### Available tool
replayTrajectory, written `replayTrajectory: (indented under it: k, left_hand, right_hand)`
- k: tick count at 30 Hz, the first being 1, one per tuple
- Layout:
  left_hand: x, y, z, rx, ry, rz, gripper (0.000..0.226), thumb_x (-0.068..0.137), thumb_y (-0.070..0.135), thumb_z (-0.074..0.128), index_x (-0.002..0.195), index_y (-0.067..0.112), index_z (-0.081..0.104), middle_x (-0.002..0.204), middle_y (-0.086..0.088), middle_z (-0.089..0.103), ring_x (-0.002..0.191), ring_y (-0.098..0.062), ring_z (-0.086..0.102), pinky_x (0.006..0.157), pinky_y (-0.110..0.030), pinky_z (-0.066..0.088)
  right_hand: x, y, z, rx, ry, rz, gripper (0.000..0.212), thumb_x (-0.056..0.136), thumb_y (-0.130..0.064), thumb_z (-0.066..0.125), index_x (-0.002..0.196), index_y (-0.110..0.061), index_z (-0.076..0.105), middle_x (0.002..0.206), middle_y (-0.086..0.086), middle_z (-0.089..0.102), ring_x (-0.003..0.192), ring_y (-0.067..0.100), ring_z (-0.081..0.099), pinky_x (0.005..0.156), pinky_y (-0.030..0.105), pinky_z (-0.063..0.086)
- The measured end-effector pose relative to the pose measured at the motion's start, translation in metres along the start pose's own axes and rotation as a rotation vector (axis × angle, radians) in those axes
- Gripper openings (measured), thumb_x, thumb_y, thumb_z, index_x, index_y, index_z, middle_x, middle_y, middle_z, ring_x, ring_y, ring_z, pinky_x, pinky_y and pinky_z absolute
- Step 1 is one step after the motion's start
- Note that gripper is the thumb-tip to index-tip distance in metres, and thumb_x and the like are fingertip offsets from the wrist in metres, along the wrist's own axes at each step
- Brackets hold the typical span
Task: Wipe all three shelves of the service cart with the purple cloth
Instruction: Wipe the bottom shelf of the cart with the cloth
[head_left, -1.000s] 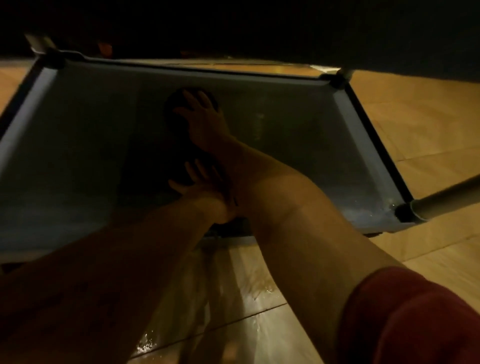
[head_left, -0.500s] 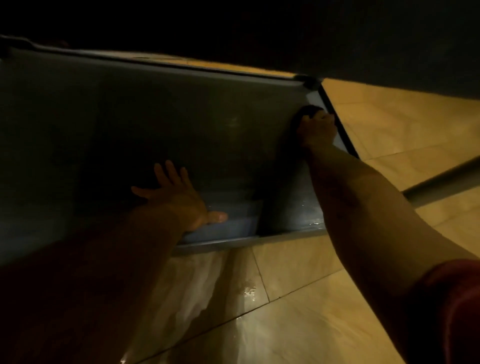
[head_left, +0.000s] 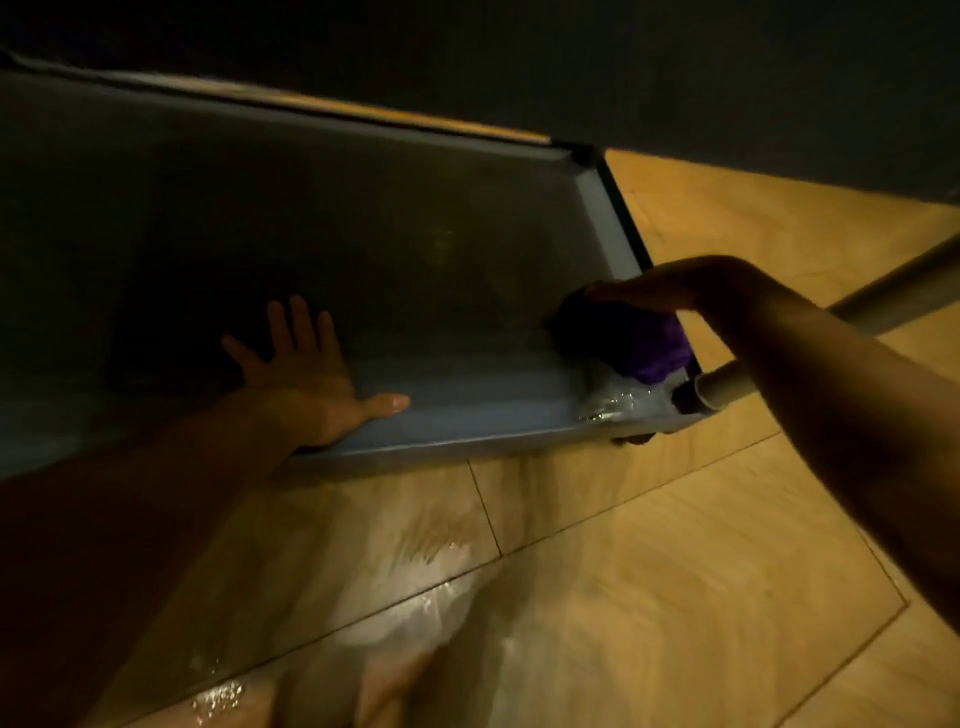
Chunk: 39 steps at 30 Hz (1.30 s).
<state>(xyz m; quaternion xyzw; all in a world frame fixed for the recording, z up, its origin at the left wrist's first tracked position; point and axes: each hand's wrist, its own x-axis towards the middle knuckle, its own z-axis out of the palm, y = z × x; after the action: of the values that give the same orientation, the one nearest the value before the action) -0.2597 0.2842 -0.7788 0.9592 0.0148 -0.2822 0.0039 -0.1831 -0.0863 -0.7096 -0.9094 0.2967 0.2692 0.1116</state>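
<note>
Your right hand (head_left: 675, 291), fingers flat on top of the purple cloth (head_left: 641, 345), has pulled it from the shelf's (head_left: 467, 441) far right corner to the near one while your left hand (head_left: 301, 374) stays spread flat, so the right edge looks wiped.

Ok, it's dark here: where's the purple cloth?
Head view, right side: purple cloth sits under the right hand in the shelf corner, beside the cart post.

Shelf (head_left: 467, 384) looks like smooth grey-blue plastic, mostly matt, with a wet shine in its lower right corner. Cloth (head_left: 649, 348) is soft, fuzzy purple fabric. Pole (head_left: 883, 296) at right reads as smooth dull metal. Floor (head_left: 675, 571) is wood-look tile, pretty glossy, with glare at bottom centre.
</note>
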Motion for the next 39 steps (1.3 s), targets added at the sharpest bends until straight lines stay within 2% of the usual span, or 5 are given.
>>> replayTrajectory:
  k: [8, 25, 29, 34, 39]
  left_hand:
    - [-0.02, -0.032, 0.015, -0.035, 0.007, 0.118, 0.132, 0.064, 0.092, 0.053, 0.16, 0.027, -0.011, 0.166, -0.005, -0.024, 0.153, -0.031, -0.02, 0.12, -0.066, -0.001]
    - [-0.019, -0.025, 0.017, 0.086, -0.016, 0.11, 0.135, 0.064, 0.098, 0.04, 0.156, 0.021, -0.021, 0.163, -0.013, -0.03, 0.15, -0.039, -0.023, 0.117, -0.071, 0.004]
    - [-0.026, -0.024, 0.012, 0.049, 0.015, 0.149, 0.13, 0.067, 0.095, 0.044, 0.159, 0.022, -0.012, 0.166, -0.011, -0.022, 0.153, -0.036, -0.017, 0.119, -0.067, 0.005]
    - [-0.031, -0.095, 0.026, -0.073, 0.407, 0.238, 0.086, 0.087, 0.07, 0.049, 0.156, 0.023, 0.03, 0.168, -0.005, 0.016, 0.155, -0.027, 0.002, 0.121, -0.06, 0.011]
    - [-0.044, -0.142, 0.057, -0.083, 0.297, 0.089, 0.092, 0.081, 0.079, 0.005, 0.16, 0.031, 0.01, 0.17, -0.004, 0.0, 0.155, -0.029, -0.004, 0.122, -0.057, 0.002]
  right_hand:
    - [-0.011, 0.018, 0.108, -0.128, 0.584, -0.213, 0.073, 0.093, -0.07, 0.033, 0.149, -0.023, 0.036, 0.143, 0.021, 0.048, 0.128, 0.046, 0.044, 0.102, 0.059, 0.039]
    - [-0.098, -0.01, 0.145, 0.129, 0.477, -0.012, 0.06, 0.094, -0.062, 0.05, 0.13, -0.014, 0.047, 0.122, 0.015, 0.061, 0.105, 0.035, 0.063, 0.073, 0.042, 0.052]
    - [-0.108, -0.025, 0.144, 0.109, 0.456, -0.22, 0.065, 0.092, -0.06, 0.056, 0.137, -0.014, 0.045, 0.129, 0.013, 0.056, 0.113, 0.033, 0.059, 0.088, 0.048, 0.056]
    - [-0.063, 0.023, 0.099, 0.126, 0.557, -0.02, 0.074, 0.097, -0.055, 0.049, 0.157, -0.018, 0.026, 0.15, 0.024, 0.043, 0.135, 0.045, 0.046, 0.109, 0.051, 0.041]
    - [-0.062, -0.042, 0.137, 0.063, 0.68, -0.101, 0.065, 0.097, -0.039, 0.05, 0.156, -0.02, 0.03, 0.15, 0.026, 0.041, 0.132, 0.048, 0.043, 0.107, 0.05, 0.037]
